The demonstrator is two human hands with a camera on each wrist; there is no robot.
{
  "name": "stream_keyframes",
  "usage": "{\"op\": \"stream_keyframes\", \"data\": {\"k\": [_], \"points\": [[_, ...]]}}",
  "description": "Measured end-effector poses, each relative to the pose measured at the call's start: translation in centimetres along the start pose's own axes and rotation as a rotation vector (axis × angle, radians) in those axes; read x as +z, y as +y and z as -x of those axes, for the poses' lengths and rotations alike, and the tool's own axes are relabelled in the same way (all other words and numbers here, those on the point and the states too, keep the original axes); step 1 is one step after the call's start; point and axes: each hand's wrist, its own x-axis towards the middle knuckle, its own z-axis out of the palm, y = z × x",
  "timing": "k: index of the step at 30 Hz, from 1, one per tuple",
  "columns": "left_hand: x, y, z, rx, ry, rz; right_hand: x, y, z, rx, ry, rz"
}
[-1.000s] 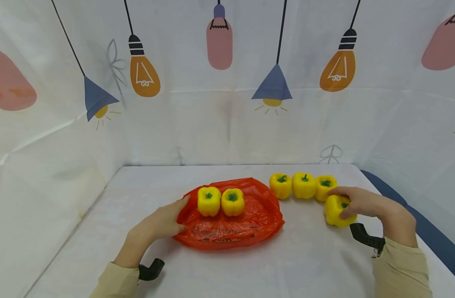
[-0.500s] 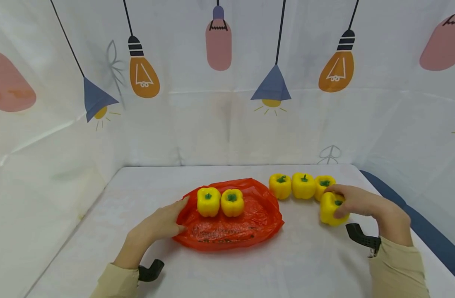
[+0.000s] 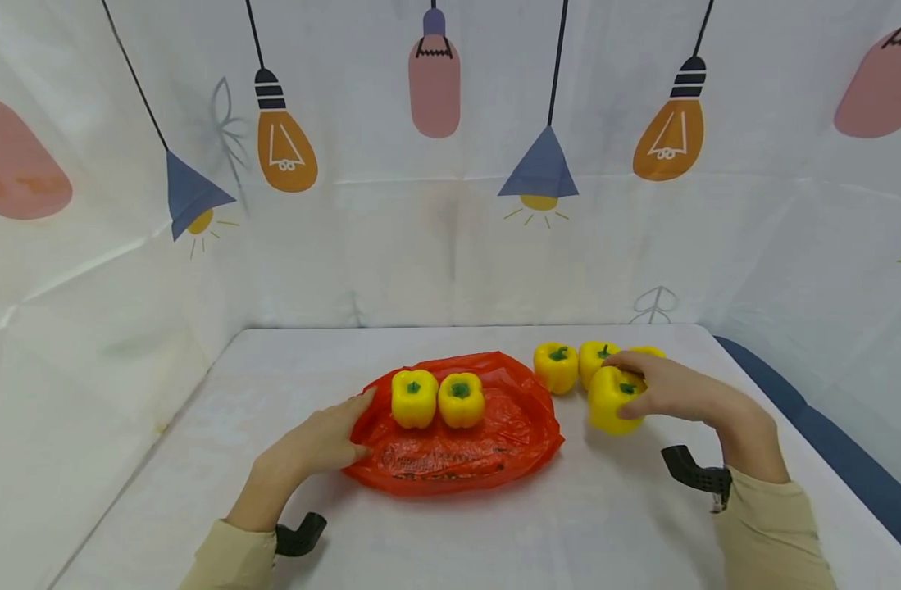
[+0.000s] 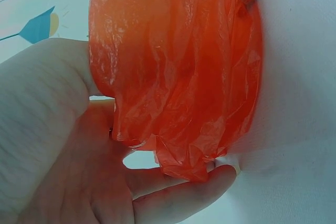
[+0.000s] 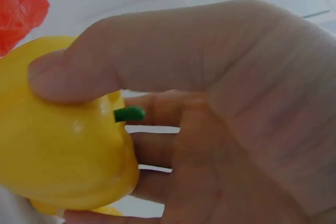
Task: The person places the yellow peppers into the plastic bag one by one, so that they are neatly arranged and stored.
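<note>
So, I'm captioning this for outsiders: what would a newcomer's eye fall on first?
Probably the glossy red bag on the table, two yellow peppers within its outline and the left hand at its edge. Next, the yellow pepper gripped by the right hand, to the bag's right. Then the orange bulbs printed on the pale backdrop behind.

White table before a creased white curtain printed with orange bulbs, blue lampshades and pink lamps; a dark blue surface borders the table's right edge.
</note>
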Motion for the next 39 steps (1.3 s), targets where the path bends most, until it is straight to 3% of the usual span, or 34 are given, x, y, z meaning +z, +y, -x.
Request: {"op": "stream_keyframes", "data": {"k": [16,21,29,39], "points": [[0.2,-0.2,0.0,-0.001,0.011,-0.023,2.3,-4.2,-1.8,-0.223,0.260,-0.039],[0.2,-0.1,-0.1,-0.004,0.017,-0.015,3.7,-5.4,-2.8,-0.262,0.231,-0.079],[0.3,-0.1,-0.2,-0.005,0.018,-0.014,6.2,-6.8,-4.4,-0.324,0.173,-0.021],[0.3,-0.1,-0.4,-0.010,0.011,-0.024,8.7,-6.7,-6.5,-0.274,0.189,0.048]]}}
